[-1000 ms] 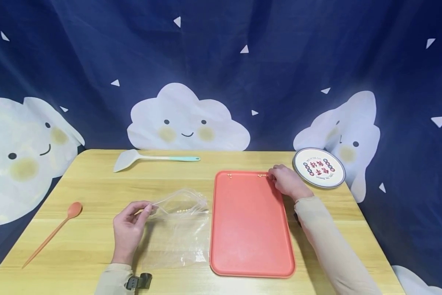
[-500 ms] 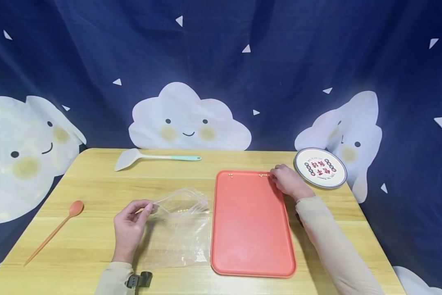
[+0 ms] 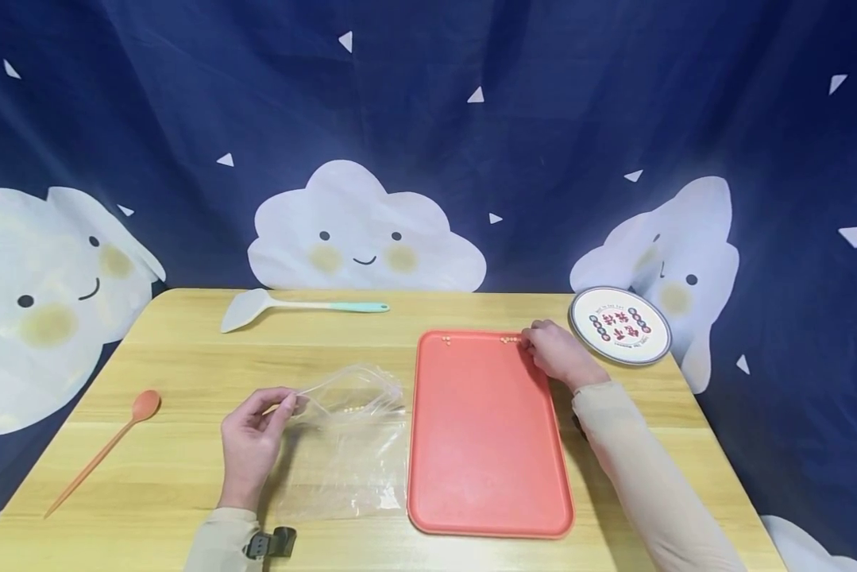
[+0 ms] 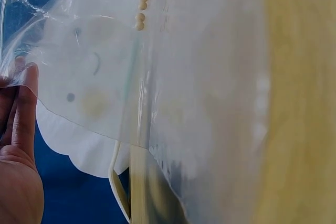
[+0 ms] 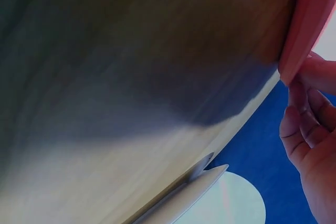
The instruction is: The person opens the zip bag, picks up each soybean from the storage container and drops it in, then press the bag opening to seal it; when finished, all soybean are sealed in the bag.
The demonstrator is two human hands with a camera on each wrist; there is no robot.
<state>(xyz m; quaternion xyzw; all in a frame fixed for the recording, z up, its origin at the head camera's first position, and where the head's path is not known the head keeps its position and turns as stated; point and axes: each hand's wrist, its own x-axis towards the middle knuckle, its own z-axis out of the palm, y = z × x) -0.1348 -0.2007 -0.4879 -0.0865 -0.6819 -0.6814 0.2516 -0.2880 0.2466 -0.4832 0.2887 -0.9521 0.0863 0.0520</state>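
The clear bag [image 3: 342, 469] beside the red tray [image 3: 488, 445] is pinched at its mouth by the left hand [image 3: 249, 445]. The tray's far right corner is pinched by the right hand [image 3: 562, 356] near the plate [image 3: 619, 326]; along its far edge, 2 groups of beads [image 3: 508, 340] are seen.

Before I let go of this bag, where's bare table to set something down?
Bare wood lies between the orange spoon and your left hand, and between spatula and clear bag. Far right is crowded: your right hand grips the coral tray beside the plate.
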